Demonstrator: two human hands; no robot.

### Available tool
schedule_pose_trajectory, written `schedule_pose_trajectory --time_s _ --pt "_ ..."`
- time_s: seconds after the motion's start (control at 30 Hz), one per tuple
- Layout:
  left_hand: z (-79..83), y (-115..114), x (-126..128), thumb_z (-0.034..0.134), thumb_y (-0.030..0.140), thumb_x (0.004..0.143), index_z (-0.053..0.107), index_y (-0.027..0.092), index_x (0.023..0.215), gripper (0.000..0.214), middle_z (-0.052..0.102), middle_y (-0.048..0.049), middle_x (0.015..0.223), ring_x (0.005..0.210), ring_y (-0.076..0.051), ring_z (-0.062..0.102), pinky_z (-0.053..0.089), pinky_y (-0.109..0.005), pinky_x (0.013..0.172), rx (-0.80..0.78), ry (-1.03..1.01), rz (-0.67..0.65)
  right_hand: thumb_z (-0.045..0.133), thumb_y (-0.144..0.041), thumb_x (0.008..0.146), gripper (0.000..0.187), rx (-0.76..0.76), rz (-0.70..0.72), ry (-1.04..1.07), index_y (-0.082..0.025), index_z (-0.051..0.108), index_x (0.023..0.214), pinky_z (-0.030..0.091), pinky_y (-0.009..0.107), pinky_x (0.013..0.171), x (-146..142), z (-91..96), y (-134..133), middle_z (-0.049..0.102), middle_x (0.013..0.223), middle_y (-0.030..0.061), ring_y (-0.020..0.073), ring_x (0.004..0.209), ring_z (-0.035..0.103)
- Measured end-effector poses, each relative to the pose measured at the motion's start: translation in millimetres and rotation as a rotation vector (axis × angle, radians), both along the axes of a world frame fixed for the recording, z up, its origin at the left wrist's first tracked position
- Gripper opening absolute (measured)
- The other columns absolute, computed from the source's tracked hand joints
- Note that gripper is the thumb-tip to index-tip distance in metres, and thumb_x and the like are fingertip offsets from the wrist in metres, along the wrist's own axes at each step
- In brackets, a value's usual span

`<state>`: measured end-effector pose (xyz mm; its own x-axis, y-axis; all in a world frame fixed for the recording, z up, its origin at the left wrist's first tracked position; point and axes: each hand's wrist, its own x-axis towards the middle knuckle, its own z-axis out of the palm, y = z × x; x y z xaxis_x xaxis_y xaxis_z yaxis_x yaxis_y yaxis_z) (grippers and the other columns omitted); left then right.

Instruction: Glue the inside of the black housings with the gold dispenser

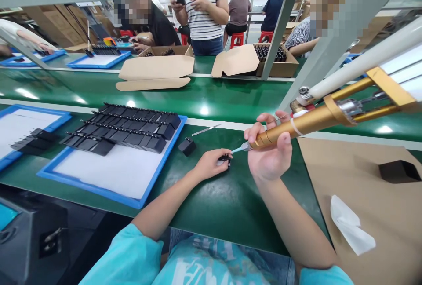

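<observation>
My right hand is wrapped around a gold-coloured dispensing gun, which slants down to the left. Its pale blue nozzle points at a small black part, and the tip sits close beside my left fingers. My left hand pinches that part low over the green bench, covering much of it. Whether nozzle and part touch, I cannot tell. Just left of that hand stands a small black box. Behind the box lies a thin metal blade-like tool.
Left, a blue-rimmed tray holds rows of black boxes; another blue-rimmed tray adjoins it. On the right, brown cardboard carries a crumpled white tissue and a black box. Several people work across the green belt.
</observation>
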<state>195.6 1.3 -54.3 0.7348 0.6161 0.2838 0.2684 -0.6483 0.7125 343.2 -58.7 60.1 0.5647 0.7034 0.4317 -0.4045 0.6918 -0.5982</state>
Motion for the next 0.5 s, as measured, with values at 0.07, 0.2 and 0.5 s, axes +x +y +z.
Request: schedule_pose_trajectory --time_s 0.07,0.2,0.5 --pt "0.2 1.7 -1.9 0.052 0.018 0.083 0.063 0.02 0.108 0.028 0.07 -0.0037 0.094 0.088 -0.019 0.064 0.05 -0.031 0.082 0.133 0.03 -0.028 0.061 -0.047 0.078 0.034 -0.006 0.002 -0.006 -0.029 0.055 0.106 0.045 0.028 0.055 -0.1 -0.3 -0.2 0.057 0.093 -0.0025 0.0062 0.052 0.052" --pt "8.4 1.3 -13.1 0.048 0.025 0.091 0.055 0.018 0.127 0.037 0.069 -0.0084 0.103 0.098 -0.023 0.059 0.047 -0.039 0.087 0.306 0.11 -0.133 0.059 -0.05 0.078 0.036 -0.035 -0.009 -0.02 -0.03 0.052 0.106 0.045 0.029 0.055 0.2 -0.3 -0.3 0.056 0.092 -0.0026 0.0064 0.052 0.051" --pt "5.1 -12.0 -12.7 0.053 0.03 0.096 0.061 0.021 0.121 0.027 0.072 -0.0048 0.103 0.091 -0.017 0.067 0.053 -0.03 0.085 0.278 0.05 0.027 0.059 -0.05 0.077 0.036 -0.049 -0.001 -0.029 -0.03 0.05 0.106 0.043 0.028 0.053 1.8 0.2 0.0 0.055 0.091 -0.003 0.0059 0.051 0.05"
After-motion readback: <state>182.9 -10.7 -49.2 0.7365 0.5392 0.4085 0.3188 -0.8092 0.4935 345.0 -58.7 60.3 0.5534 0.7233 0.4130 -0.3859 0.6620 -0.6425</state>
